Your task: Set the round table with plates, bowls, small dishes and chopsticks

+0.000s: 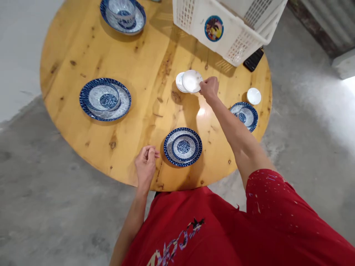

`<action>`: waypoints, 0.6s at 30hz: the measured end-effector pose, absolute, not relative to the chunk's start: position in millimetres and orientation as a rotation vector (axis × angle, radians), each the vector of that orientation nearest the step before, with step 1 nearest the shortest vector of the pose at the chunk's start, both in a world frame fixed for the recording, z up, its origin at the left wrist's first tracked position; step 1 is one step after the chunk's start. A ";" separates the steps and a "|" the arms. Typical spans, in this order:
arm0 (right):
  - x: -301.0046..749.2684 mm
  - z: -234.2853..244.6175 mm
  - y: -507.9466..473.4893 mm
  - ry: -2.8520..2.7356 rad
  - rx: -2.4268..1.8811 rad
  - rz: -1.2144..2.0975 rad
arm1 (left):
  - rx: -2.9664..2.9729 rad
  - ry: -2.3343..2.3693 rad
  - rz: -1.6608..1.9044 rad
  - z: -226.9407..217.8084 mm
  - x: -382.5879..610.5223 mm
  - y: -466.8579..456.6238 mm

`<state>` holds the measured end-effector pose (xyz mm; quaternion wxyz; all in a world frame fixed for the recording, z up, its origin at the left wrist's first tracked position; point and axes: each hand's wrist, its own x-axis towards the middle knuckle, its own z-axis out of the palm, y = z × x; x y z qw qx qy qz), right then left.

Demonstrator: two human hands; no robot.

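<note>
My right hand (210,88) reaches out over the table and pinches the edge of a small white bowl (192,81). This bowl overlaps a second small white dish (179,82) that shows just to its left; I cannot tell whether the two touch. Loosely curled and with nothing in it, my left hand (146,159) rests near the table's front edge. Right of that hand lies a blue-and-white plate (168,147) with a smaller patterned dish (183,147) on it.
A round wooden table (138,96) bears a white plastic basket (194,18) at the back and a phone (253,61) beside it. Blue-rimmed plates (126,105) with glass bowls stand left, back left and right. Another white bowl (253,96) stands at the right.
</note>
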<state>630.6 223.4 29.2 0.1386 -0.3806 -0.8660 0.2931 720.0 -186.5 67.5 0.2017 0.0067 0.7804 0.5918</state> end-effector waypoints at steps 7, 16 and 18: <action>766.5 66.0 187.7 -2.375 -1.258 1.016 | 0.225 1.881 1.618 93.0 754.4 -117.7; 895.4 40.7 154.7 -2.458 -1.470 1.012 | 0.531 1.704 1.273 52.0 830.1 -56.6; 902.4 35.0 151.3 -2.459 -1.476 1.035 | 0.619 1.770 1.214 52.3 838.2 -51.7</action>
